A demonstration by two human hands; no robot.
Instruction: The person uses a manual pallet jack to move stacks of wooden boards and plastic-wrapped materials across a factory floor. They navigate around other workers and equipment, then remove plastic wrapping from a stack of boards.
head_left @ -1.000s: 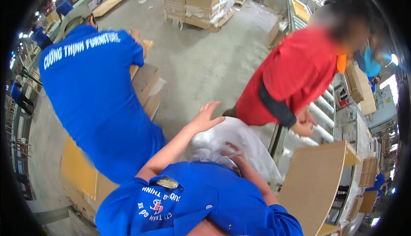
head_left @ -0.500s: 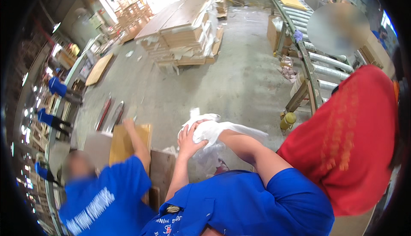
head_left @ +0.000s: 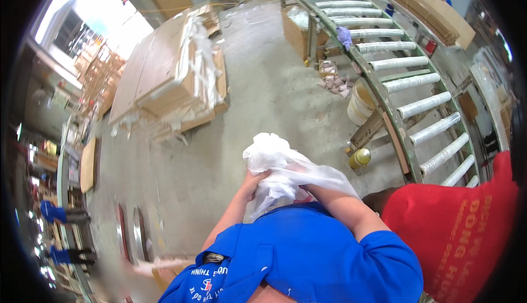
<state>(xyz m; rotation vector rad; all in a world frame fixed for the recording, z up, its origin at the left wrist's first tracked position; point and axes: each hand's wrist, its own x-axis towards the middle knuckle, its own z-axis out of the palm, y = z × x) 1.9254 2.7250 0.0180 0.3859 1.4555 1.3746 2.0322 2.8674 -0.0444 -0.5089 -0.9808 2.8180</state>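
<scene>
A crumpled bundle of thin, translucent white wrapping sheet (head_left: pixel 272 157) is held up in front of my chest. My left hand (head_left: pixel 256 183) grips its left side, with the fingers partly buried in the folds. From the right, my right hand (head_left: pixel 312 191) reaches in under a draped tail of the sheet. That layer covers its fingers, so their grip is hidden. Something reddish shows faintly through the sheet between the hands.
A person in a red shirt (head_left: pixel 450 226) bends close on my right, beside a roller conveyor (head_left: pixel 406 86). A white bucket (head_left: pixel 360 102) and a yellow-green canister (head_left: pixel 360 158) stand by its legs. Ahead left is a stack of boards (head_left: pixel 159 72). Pallet-jack forks (head_left: pixel 138 231) lie at left.
My view has swung right. The left hand went from lying spread over the bundle to gripping its side, and the sheet is looser and fuller. The blue-shirted co-worker at left is mostly out of view.
</scene>
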